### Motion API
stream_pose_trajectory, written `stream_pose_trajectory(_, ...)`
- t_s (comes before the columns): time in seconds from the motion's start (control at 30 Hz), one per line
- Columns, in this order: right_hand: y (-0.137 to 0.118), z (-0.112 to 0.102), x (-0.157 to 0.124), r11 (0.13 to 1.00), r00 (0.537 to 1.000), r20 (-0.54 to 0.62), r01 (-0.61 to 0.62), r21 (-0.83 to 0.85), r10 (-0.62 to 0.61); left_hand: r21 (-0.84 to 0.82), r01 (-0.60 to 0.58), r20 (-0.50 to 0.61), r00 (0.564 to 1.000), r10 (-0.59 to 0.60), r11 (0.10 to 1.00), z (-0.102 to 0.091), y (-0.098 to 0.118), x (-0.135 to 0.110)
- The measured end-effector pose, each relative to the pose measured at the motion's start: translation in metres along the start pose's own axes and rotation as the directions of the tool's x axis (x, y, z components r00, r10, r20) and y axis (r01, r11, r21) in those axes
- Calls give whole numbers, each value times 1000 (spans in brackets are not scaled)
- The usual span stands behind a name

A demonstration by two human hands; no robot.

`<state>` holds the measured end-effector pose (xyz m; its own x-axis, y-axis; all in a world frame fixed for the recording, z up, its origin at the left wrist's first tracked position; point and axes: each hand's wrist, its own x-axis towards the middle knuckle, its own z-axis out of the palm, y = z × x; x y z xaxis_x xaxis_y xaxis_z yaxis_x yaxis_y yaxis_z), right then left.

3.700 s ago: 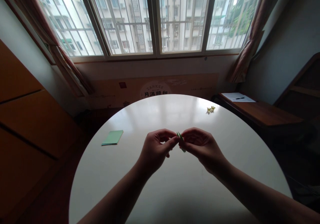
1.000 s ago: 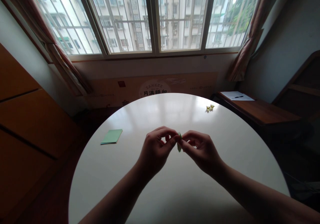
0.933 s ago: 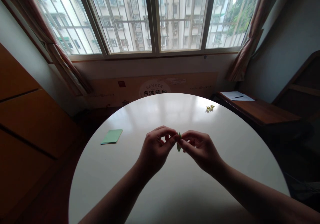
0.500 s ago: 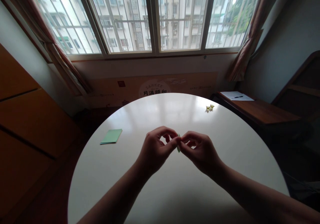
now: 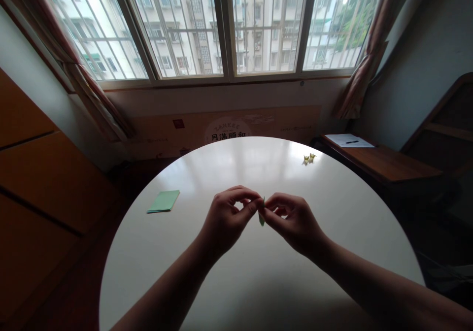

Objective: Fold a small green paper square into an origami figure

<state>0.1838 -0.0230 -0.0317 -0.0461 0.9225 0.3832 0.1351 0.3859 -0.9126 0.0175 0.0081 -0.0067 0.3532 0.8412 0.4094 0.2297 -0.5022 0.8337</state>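
Observation:
Over the middle of a round white table (image 5: pixel 258 281), my left hand (image 5: pixel 227 217) and my right hand (image 5: pixel 293 220) meet fingertip to fingertip. Both pinch a small folded piece of green paper (image 5: pixel 261 217), which hangs on edge between them, mostly hidden by the fingers. Each hand's thumb and forefinger are pressed together on it, the other fingers curled.
A stack of green paper sheets (image 5: pixel 163 201) lies on the table's left. Two small yellow folded paper figures (image 5: pixel 309 159) sit at the far right rim. A wooden side table (image 5: pixel 384 163) with a sheet and pen stands to the right, a wooden cabinet (image 5: pixel 40 173) to the left, and a window behind.
The green paper has been turned between my fingertips from a slanted lie to hanging on edge. Both hands stay in the same spot, still pinching it.

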Motion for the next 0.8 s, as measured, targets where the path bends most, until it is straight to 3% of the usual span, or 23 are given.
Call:
stream_pose_trajectory(0.2,1,1,1,1000,1000,-15,-4,-11,4,25,54,-55,997,-52,998,0,3,1)
stream_pose_trajectory(0.37,1,2,1,1000,1000,0,-11,-1,11,56,20,-76,997,-16,998,2,2,-1)
stream_pose_trajectory(0.47,1,2,1,998,999,25,-31,47,30,51,22,-60,998,-19,998,2,2,-1)
stream_pose_trajectory(0.67,3,-2,2,978,995,60,-94,185,84,-114,174,33,985,-171,978,-2,1,3)
stream_pose_trajectory(0.8,2,-3,2,984,995,55,-92,153,84,-75,146,20,989,-145,986,-3,2,3)
